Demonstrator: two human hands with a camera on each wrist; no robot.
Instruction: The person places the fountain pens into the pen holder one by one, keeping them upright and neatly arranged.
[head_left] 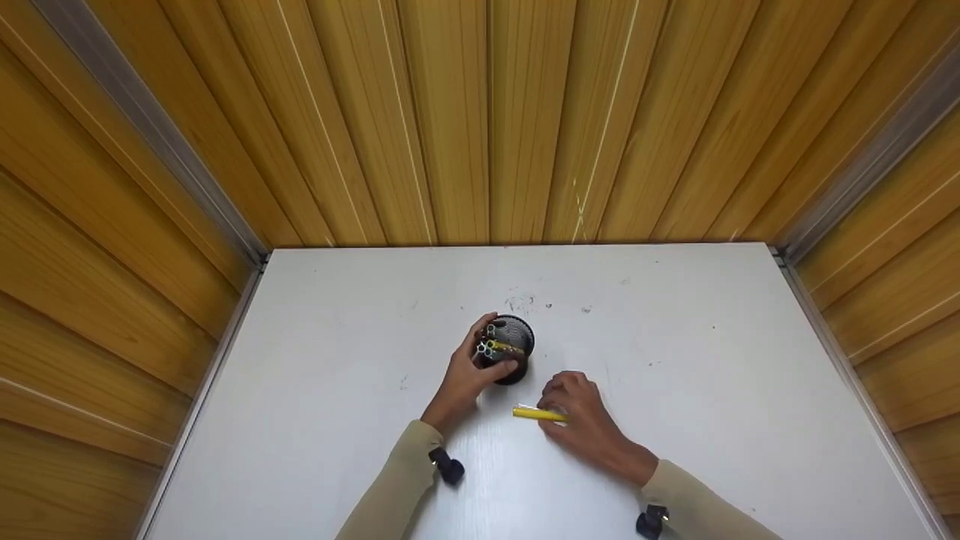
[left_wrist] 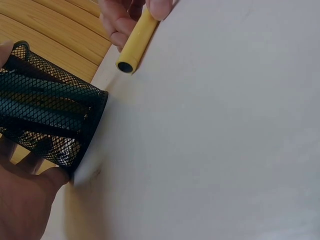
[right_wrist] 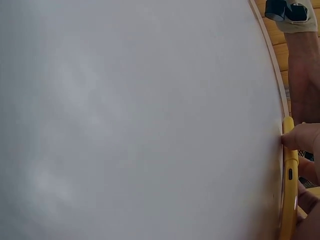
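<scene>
A black mesh pen cup stands mid-table with several pens in it, one yellow. My left hand grips the cup's side; the left wrist view shows its mesh wall against my palm. My right hand lies on the table just right of the cup and pinches a yellow marker that lies flat on the white surface. The marker's dark end points toward the cup. In the right wrist view the marker runs along the frame's right edge under a fingertip.
The white table is bordered by wooden plank walls at the back and both sides, with metal trim at the corners. A few dark scuffs mark the surface behind the cup.
</scene>
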